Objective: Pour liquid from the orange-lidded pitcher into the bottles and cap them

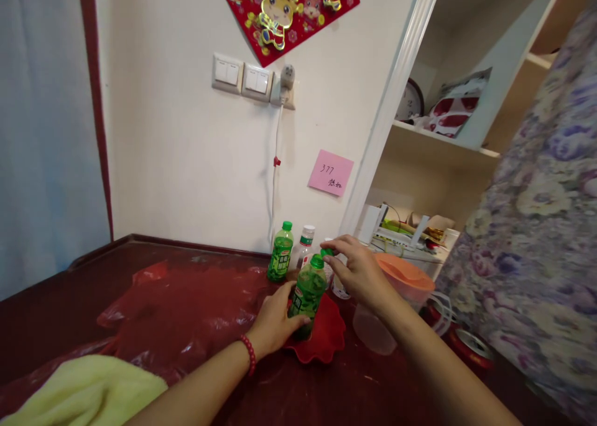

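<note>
My left hand [280,319] is wrapped round the lower part of a green drink bottle [310,289], which leans slightly to the right over a red scalloped dish [326,336]. Between the thumb and fingers of my right hand [354,267] is a green bottle cap [326,252], just above and to the right of the bottle's neck and apart from it. Behind stands a second green bottle [281,255] with its cap on. Beside that one is a clear bottle with a white cap [306,242], partly hidden by the held bottle.
A plastic pitcher with an orange lid [405,272] stands right of my right hand, with a red can [470,346] beyond it. Crumpled red plastic [186,314] and a yellow cloth [88,392] lie at left. A power cord [275,189] hangs down the wall behind the bottles.
</note>
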Motion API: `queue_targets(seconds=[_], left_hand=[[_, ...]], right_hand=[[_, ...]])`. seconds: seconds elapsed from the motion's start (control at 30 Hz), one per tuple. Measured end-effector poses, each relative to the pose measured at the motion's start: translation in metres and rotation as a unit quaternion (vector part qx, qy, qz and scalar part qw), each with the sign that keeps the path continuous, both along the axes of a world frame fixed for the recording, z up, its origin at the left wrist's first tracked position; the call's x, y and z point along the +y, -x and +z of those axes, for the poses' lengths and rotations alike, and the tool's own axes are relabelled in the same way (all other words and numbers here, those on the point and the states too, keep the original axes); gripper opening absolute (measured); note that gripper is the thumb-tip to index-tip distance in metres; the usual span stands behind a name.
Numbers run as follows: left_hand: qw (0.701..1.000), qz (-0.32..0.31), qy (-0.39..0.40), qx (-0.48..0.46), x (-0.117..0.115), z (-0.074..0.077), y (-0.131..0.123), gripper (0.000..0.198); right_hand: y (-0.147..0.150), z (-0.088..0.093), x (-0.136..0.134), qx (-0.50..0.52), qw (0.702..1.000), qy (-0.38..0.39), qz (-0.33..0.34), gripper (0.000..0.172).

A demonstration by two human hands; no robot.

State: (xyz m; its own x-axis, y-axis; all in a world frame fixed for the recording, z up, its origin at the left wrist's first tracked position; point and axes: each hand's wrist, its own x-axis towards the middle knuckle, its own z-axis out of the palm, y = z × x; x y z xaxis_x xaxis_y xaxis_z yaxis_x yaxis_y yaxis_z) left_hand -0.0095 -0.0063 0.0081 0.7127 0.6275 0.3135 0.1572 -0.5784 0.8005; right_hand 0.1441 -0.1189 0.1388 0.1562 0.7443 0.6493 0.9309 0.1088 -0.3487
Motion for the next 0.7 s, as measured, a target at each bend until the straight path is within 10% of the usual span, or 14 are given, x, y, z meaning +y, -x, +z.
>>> queue_targets(seconds=[0.7], left_hand=[[1.000, 0.009, 0.006, 0.002, 0.003, -0.007, -0.001, 0.065]], right_hand=[[0.002, 0.005, 0.022, -0.036, 0.991, 0.123, -0.031, 0.015]])
